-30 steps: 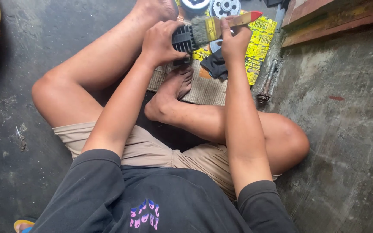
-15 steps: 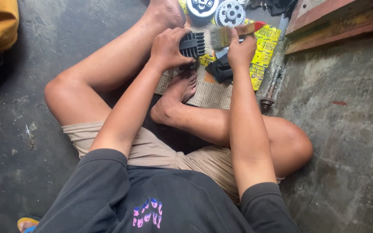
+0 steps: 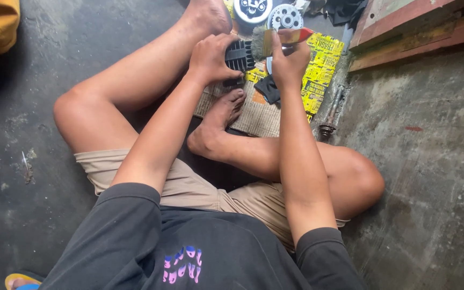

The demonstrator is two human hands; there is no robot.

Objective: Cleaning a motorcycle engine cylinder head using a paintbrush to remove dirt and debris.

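Rough grey concrete floor (image 3: 436, 177), stained and gritty, with the person sitting right on it, legs folded, and a scrap of flattened woven-print cardboard (image 3: 261, 115) laid out at the far end under the work.

Left hand (image 3: 210, 56) is clamped around a black ribbed plastic block (image 3: 239, 55) — some kind of finned part — holding it up off the cardboard, just beyond the bare foot (image 3: 224, 115). Right hand (image 3: 287, 62) is closed on a flat paintbrush with a red-tipped wooden handle (image 3: 280, 38). The brush lies roughly left-right: bristles point left, touching or just about touching the right side of the ribbed block, handle sticking out to the right past the fingers. So the block sits immediately left of the brush hand, and the two hands are about level and close together. The block's long axis I can't really call — the left hand covers too much of it.

Past the hands, farther out: a round silver gear-like metal wheel (image 3: 285, 16) and a round black-and-white disc part (image 3: 253, 9). Yellow printed paper sheets (image 3: 320, 70) lie right of the cardboard, a dark cloth scrap (image 3: 269, 88) under the right wrist, and a rusty metal rod (image 3: 331, 113) near the concrete step.
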